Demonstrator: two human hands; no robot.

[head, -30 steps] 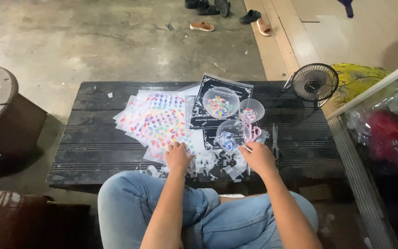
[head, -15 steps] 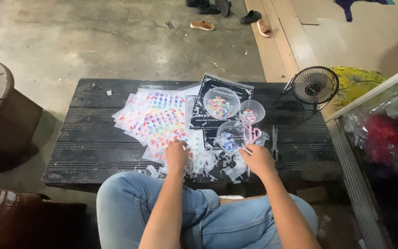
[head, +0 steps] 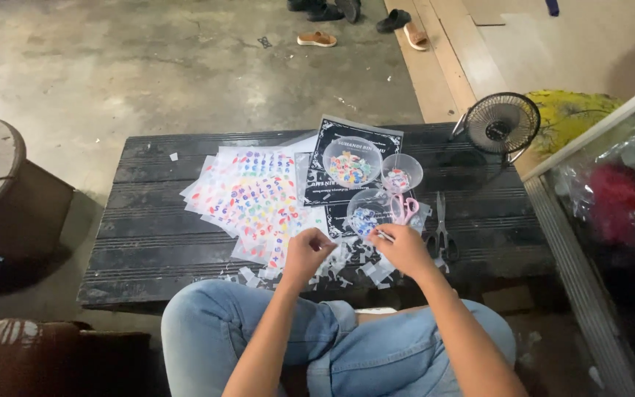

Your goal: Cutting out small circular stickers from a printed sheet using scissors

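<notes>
My left hand (head: pixel 305 254) and my right hand (head: pixel 404 251) hover close together over the near edge of a black slatted table (head: pixel 148 220), above my knees in blue jeans. The left hand's fingers pinch a small pale scrap. A thin white sliver sticks out of my right hand's closed fingertips. Clear cut scraps (head: pixel 354 263) lie under both hands. Just beyond the hands are a small clear bowl (head: pixel 367 213) of coloured bits and pink scissors (head: pixel 408 209). Sheets of colourful stickers (head: pixel 251 198) fan out to the left.
A black printed sheet (head: pixel 323 185) carries a larger bowl (head: pixel 352 162) and a small cup (head: pixel 401 173). Metal scissors (head: pixel 441 229) lie to the right, with a small black fan (head: pixel 501 123) at the far right corner. A round stool (head: pixel 1 191) stands left and a glass case (head: pixel 611 206) right.
My hands have drawn closer together, the left one moving right toward the right hand. The things on the table have not moved.
</notes>
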